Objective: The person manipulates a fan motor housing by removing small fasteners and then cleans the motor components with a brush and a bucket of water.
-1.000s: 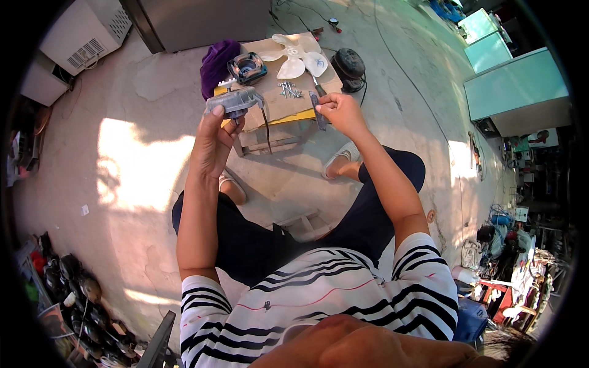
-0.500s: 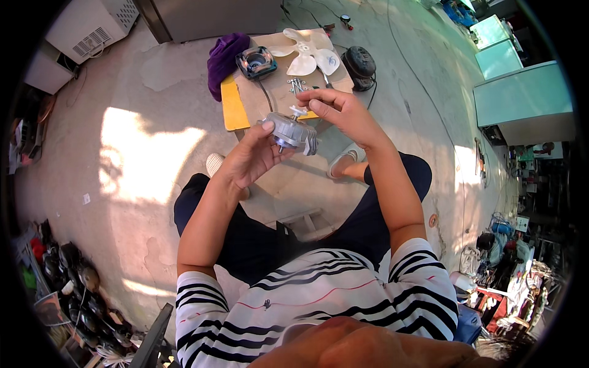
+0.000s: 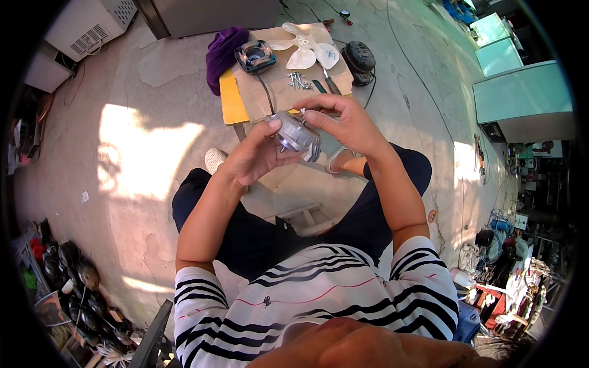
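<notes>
I hold a small silver fan motor (image 3: pixel 297 134) in front of me, above my knees. My left hand (image 3: pixel 256 156) cradles it from below and behind. My right hand (image 3: pixel 341 122) rests on its top right side, thumb and forefinger pinched at the upper edge. Beyond my hands stands a low table covered with cardboard (image 3: pixel 279 92). On it lie white fan blades (image 3: pixel 305 46), a square dark fan housing (image 3: pixel 255 57), a heap of screws (image 3: pixel 296 79) and a hand tool (image 3: pixel 327 81).
A purple cloth (image 3: pixel 221 54) hangs off the table's left end. A round black part (image 3: pixel 359 59) with a cable lies on the concrete floor to the right. White appliance units (image 3: pixel 86 24) stand far left, teal cabinets (image 3: pixel 521 92) far right, dark compressors (image 3: pixel 73 276) near left.
I have brought the motor from above the table toward my body. My right hand left the table and came onto the motor's top.
</notes>
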